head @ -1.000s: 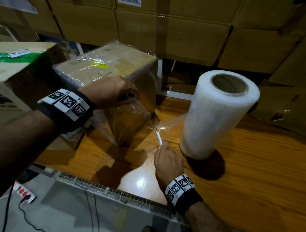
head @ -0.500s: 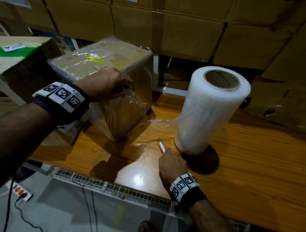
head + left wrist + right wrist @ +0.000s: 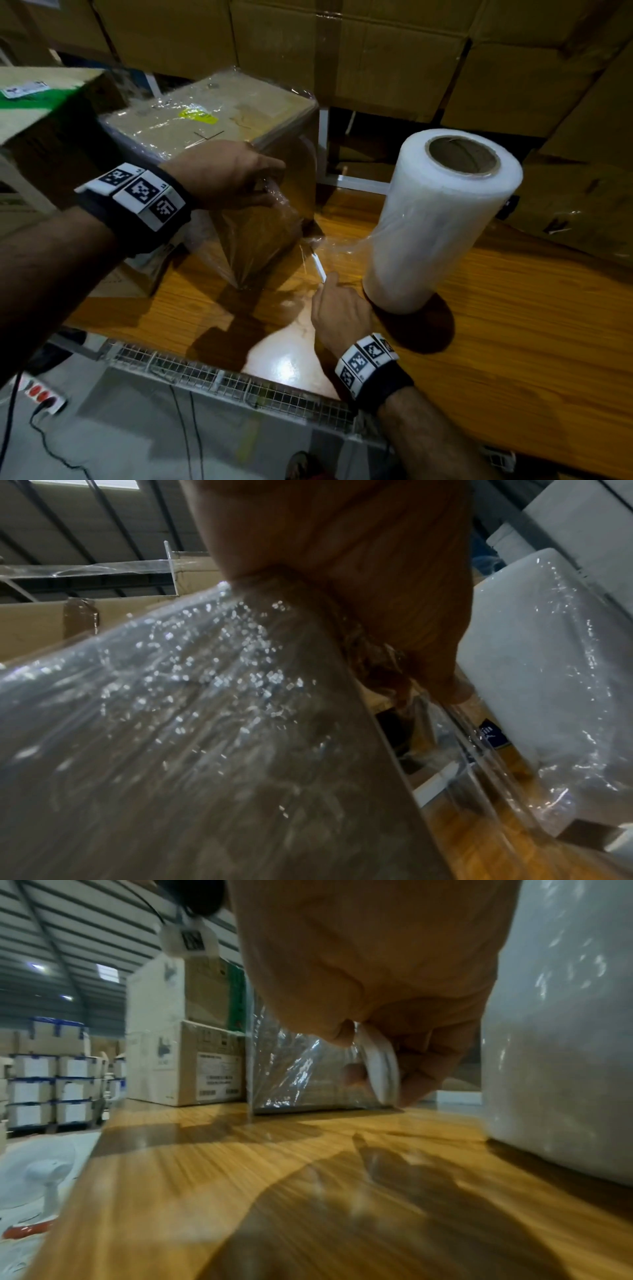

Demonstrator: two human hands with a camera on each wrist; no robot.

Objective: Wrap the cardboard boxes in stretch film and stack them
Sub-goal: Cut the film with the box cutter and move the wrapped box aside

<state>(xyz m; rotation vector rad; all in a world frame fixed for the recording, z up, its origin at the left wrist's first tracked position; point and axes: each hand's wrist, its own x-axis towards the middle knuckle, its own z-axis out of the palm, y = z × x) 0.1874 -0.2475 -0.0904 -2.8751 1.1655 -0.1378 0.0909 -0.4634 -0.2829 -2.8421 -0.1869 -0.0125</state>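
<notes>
A film-wrapped cardboard box (image 3: 212, 120) stands on the wooden table (image 3: 513, 342), also seen in the left wrist view as the box (image 3: 205, 723). My left hand (image 3: 236, 181) pinches the loose stretch film (image 3: 274, 205) against the box's near side. A big roll of stretch film (image 3: 438, 222) stands upright to the right, with a strand of film (image 3: 339, 241) running from it to the box. My right hand (image 3: 337, 308) grips a small white cutter (image 3: 319, 269), its tip at that strand. The cutter (image 3: 378, 1066) shows between thumb and fingers in the right wrist view.
Large cardboard cartons (image 3: 342, 51) line the back wall and right side. Another box with green tape (image 3: 41, 99) sits at the left. A wire-mesh tray (image 3: 222, 380) runs along the table's near edge, with a power strip (image 3: 41, 397) on the floor below.
My right hand drew the cutter down toward the table, then pushed it up and forward into the film strand between roll and box. The left hand kept its hold on the film.
</notes>
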